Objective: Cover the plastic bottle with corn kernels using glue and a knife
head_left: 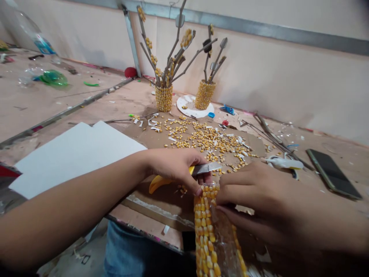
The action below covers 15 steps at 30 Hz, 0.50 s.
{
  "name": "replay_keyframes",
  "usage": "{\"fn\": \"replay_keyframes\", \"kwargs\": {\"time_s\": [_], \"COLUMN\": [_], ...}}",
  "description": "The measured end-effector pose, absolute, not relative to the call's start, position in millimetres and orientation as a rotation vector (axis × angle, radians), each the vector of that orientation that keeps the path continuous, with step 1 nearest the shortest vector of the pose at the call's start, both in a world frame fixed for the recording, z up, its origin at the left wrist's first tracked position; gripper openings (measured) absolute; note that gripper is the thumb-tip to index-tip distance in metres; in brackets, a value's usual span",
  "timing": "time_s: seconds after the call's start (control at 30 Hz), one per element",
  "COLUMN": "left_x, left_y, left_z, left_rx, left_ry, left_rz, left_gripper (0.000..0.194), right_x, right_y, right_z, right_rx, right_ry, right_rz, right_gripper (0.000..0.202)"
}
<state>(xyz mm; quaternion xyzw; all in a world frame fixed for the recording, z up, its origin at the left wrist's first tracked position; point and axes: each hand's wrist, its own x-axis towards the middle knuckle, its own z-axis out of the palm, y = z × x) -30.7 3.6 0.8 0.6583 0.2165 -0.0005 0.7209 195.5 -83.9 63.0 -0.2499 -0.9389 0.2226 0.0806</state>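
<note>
A clear plastic bottle [206,231] partly covered with rows of yellow corn kernels lies at the lower middle, its right part showing bare plastic. My left hand [180,165] is closed on its upper end, and a yellow-handled knife [206,168] rests in the same hand, blade toward the right. Over the upper right of the bottle, my right hand [248,192] has its fingers pinched at the kernel-covered surface; whatever is between the fingertips is hidden. Loose corn kernels [204,138] are scattered on brown cardboard [253,142] beyond both hands.
Two kernel-covered pots [163,98] [205,94] with twigs stand at the back, one on a white disc [184,103]. White sheets [77,154] lie left. A glue bottle [285,163], phone [333,173] and sticks [268,130] are at right; a green plastic piece [54,78] is far left.
</note>
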Motion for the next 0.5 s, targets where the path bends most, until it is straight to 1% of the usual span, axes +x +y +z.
{"fn": "replay_keyframes", "kwargs": {"time_s": [0.23,0.5], "left_x": [-30.5,-29.5], "left_y": [0.4,1.4], "left_z": [3.6,4.6], "left_rx": [1.448,1.451], "left_ry": [0.515,0.517], "left_rz": [0.012,-0.003], "left_gripper": [0.032,0.034], "right_x": [195.9,193.5], "right_y": [-83.5,-84.5], "right_z": [61.1,56.5], "right_rx": [-0.709,-0.781], "right_ry": [-2.853,-2.864], "right_rz": [0.655,0.583], "right_gripper": [0.019,0.019]}}
